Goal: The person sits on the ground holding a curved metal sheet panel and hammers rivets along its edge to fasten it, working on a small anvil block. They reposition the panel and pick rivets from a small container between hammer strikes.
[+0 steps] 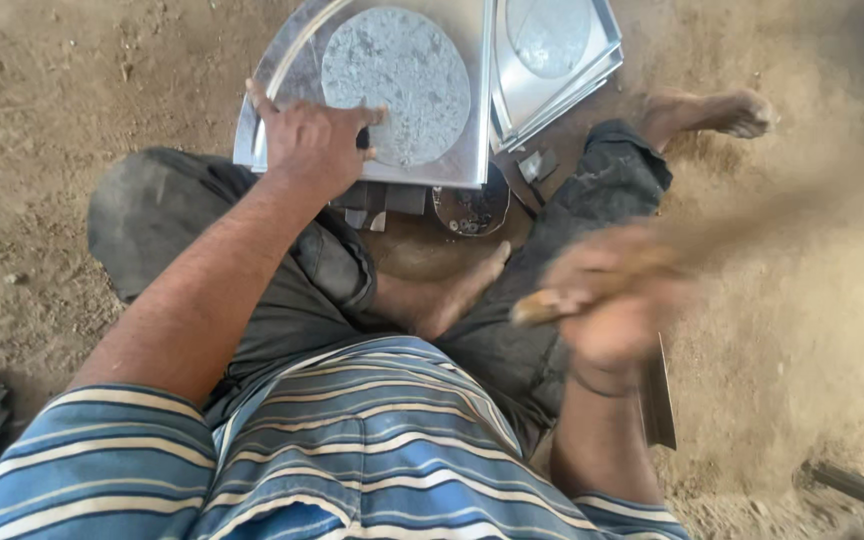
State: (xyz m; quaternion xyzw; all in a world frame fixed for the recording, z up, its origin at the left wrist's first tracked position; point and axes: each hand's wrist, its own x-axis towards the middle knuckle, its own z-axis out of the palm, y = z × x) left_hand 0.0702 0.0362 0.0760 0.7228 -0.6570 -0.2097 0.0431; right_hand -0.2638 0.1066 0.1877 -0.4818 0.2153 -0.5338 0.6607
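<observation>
A person is sitting on the dirt ground with legs folded, looking down at both hands. The left hand is resting on a flat metal sheet that is lying far in front, on the person's lap side. The sheet is shiny grey with a big rough round patch in the middle. The fingers of the left hand are curling around something small and dark — it is peeking out between the thumb and the first finger, and its tip is sitting right at the near left edge of the round patch. The thumb is pointing right, onto the patch. The right hand is up in the air on the right side, near the person's knee, and it is very blurry. It is gripping a wooden handle that is sticking out both ways from the closed fist — the far end is smearing away to the right, so I cannot tell what is on it. More metal sheets are lying stacked just to the right of the first one. A small dish of little metal bits is sitting between the feet, just near the sheet's edge.
</observation>
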